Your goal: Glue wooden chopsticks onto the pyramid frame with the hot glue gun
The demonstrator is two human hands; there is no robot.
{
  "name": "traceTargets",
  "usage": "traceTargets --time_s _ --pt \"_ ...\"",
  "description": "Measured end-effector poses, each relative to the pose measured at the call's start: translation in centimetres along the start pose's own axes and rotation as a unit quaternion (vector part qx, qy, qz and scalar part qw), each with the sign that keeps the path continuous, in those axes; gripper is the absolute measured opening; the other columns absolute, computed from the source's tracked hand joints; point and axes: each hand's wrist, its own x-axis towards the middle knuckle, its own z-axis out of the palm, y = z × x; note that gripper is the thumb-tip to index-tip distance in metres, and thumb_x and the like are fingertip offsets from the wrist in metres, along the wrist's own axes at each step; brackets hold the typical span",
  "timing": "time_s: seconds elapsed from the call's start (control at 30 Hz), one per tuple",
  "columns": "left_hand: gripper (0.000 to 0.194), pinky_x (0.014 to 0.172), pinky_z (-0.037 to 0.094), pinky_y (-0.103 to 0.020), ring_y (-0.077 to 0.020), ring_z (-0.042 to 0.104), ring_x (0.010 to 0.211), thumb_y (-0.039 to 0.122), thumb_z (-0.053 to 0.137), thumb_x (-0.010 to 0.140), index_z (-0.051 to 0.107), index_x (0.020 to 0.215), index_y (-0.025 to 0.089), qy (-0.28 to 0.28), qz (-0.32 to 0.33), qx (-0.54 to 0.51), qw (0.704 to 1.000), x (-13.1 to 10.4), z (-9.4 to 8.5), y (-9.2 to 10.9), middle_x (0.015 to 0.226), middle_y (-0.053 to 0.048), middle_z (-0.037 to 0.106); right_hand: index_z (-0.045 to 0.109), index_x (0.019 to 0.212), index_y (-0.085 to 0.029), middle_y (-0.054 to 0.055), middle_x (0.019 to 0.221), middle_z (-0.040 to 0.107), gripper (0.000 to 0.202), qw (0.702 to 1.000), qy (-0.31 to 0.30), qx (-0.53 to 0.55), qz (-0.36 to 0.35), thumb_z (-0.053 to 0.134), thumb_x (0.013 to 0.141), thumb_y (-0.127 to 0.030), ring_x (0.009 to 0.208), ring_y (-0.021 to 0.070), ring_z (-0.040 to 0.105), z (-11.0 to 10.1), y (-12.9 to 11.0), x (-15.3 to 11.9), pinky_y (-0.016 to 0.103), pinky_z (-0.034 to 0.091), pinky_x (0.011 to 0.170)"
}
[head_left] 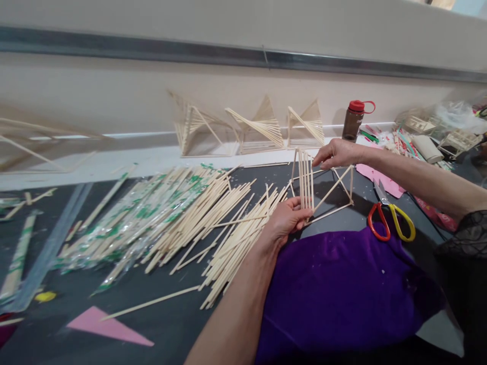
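A small open frame of thin wooden sticks (333,190) stands on the dark table in front of me, with several upright sticks side by side on its left face. My left hand (287,219) grips the lower end of those upright sticks between thumb and fingers. At their upper end, my right hand (337,153) has its fingers curled and pinched against the rightmost stick. Left of the frame, a pile of loose bamboo sticks (239,248) spreads up to my left wrist. Scissors with red and yellow handles (388,215) lie right of the frame.
Three finished stick structures (262,126) line the wall, beside a brown bottle (352,121) with a red lid. Plastic-wrapped sticks (140,218), a clear ruler (49,248) and a pink paper triangle (108,327) lie left. Purple cloth (342,289) covers the near edge. Clutter sits at right.
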Motion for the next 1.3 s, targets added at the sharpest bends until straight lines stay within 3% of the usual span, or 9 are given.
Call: traceTargets --time_s 0.2,0.37,0.5,0.63,0.87,1.3 --pt "0.033 0.038 0.015 -0.019 -0.0027 0.035 0.033 0.015 0.076 0.060 0.066 0.091 0.014 -0.002 0.001 0.000 1.000 0.0 -0.1 -0.1 0.052 0.006 0.056 0.081 0.093 -0.017 0.000 0.072 0.073 0.019 0.993 -0.009 0.105 0.050 0.074 0.076 -0.010 0.064 0.0097 0.060 0.6 0.6 0.1 0.020 0.043 0.056" --pt "0.038 0.038 0.014 -0.019 -0.0029 0.035 0.033 0.018 0.078 0.057 0.065 0.092 0.014 -0.007 0.002 0.002 1.000 0.2 -0.2 -0.3 0.052 0.006 0.056 0.078 0.076 -0.016 0.003 0.069 0.073 0.005 0.987 0.005 0.141 0.076 0.077 0.075 -0.011 0.063 0.0116 0.066 1.0 0.5 0.9 0.019 0.043 0.050" --pt "0.041 0.038 0.013 -0.019 -0.0028 0.035 0.033 0.020 0.078 0.053 0.065 0.091 0.013 -0.009 0.004 0.002 1.000 0.3 -0.2 -0.4 0.055 0.005 0.058 0.070 0.060 -0.014 0.004 0.059 0.070 0.016 0.980 0.035 0.131 0.144 0.080 0.073 -0.011 0.051 0.0116 0.063 1.3 -0.2 1.6 0.020 0.037 0.042" --pt "0.047 0.038 0.012 -0.019 -0.0030 0.033 0.033 0.025 0.078 0.051 0.064 0.094 0.013 -0.008 0.009 0.004 1.000 0.2 -0.1 -0.3 0.051 0.007 0.055 0.069 0.057 -0.014 0.003 0.055 0.068 0.022 0.974 0.004 0.140 0.179 0.078 0.077 -0.015 0.045 0.0098 0.060 1.7 -0.9 2.2 0.018 0.034 0.037" --pt "0.046 0.038 0.011 -0.019 -0.0028 0.033 0.034 0.027 0.078 0.050 0.065 0.092 0.013 -0.015 0.007 0.018 1.000 -0.1 -0.1 -0.1 0.048 0.008 0.053 0.067 0.056 -0.013 0.003 0.052 0.067 0.028 0.959 -0.014 0.183 0.216 0.072 0.084 -0.015 0.043 0.0094 0.060 2.3 -1.5 2.2 0.017 0.033 0.036" --pt "0.047 0.035 0.012 -0.017 -0.0021 0.033 0.033 0.030 0.079 0.050 0.066 0.091 0.012 -0.012 0.006 0.028 1.000 0.4 -0.4 -0.5 0.050 0.008 0.053 0.063 0.061 -0.011 -0.002 0.049 0.062 0.025 0.964 -0.018 0.147 0.223 0.066 0.086 -0.008 0.043 0.0074 0.059 2.3 -2.9 1.7 0.016 0.035 0.038"
